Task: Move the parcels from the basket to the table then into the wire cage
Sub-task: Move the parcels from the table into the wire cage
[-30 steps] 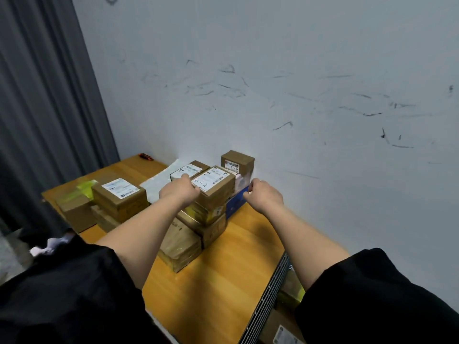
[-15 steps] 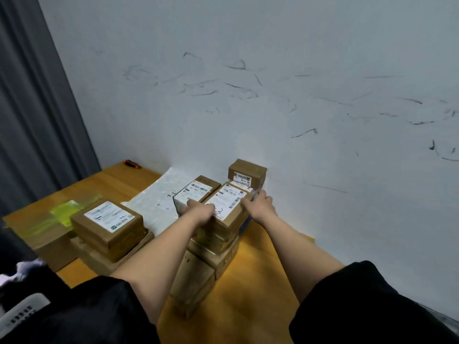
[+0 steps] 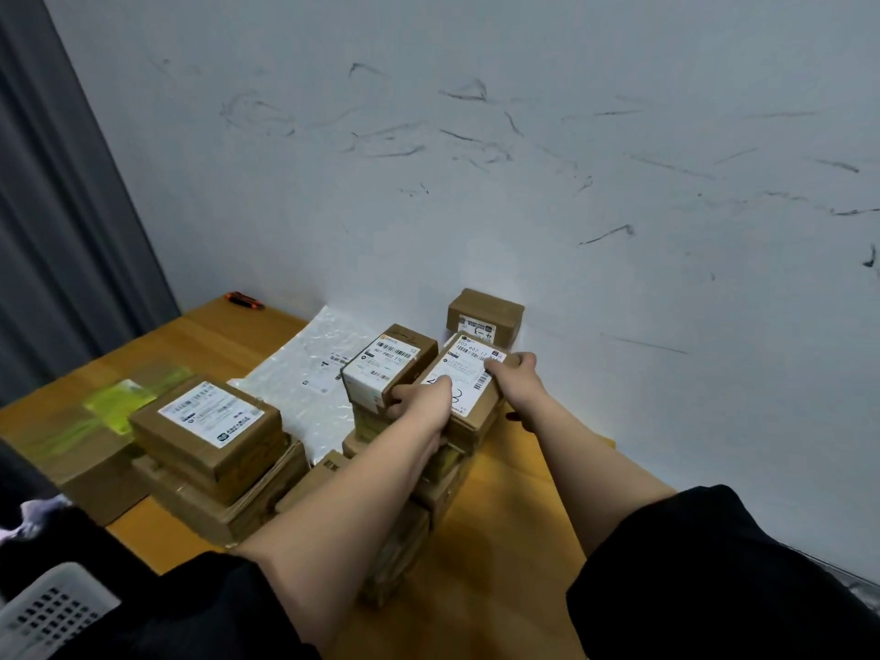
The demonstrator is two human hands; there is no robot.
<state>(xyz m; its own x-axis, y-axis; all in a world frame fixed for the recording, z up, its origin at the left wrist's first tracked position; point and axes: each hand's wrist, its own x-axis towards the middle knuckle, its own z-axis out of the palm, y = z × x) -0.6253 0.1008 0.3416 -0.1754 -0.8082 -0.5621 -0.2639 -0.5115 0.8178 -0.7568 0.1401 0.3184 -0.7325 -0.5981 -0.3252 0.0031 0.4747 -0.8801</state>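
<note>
A brown cardboard parcel with a white label [image 3: 464,376] tops a stack of boxes on the wooden table [image 3: 500,554]. My left hand [image 3: 419,400] grips its near left corner, and my right hand [image 3: 519,373] grips its right edge. Just left of it sits a second labelled parcel [image 3: 388,362] on another stack. A small box [image 3: 485,314] stands behind against the wall. A white basket's corner [image 3: 52,607] shows at the bottom left.
More parcels are piled at the left [image 3: 209,426], beside a box with yellow-green tape [image 3: 90,421]. A white bubble mailer [image 3: 305,373] lies flat behind them. An orange-black tool [image 3: 245,300] sits at the table's far corner. A grey curtain [image 3: 57,207] hangs left.
My head has moved closer and turned right. Both hands have closed in from the stack's sides onto the top parcel, which now sits slightly higher and more tilted.
</note>
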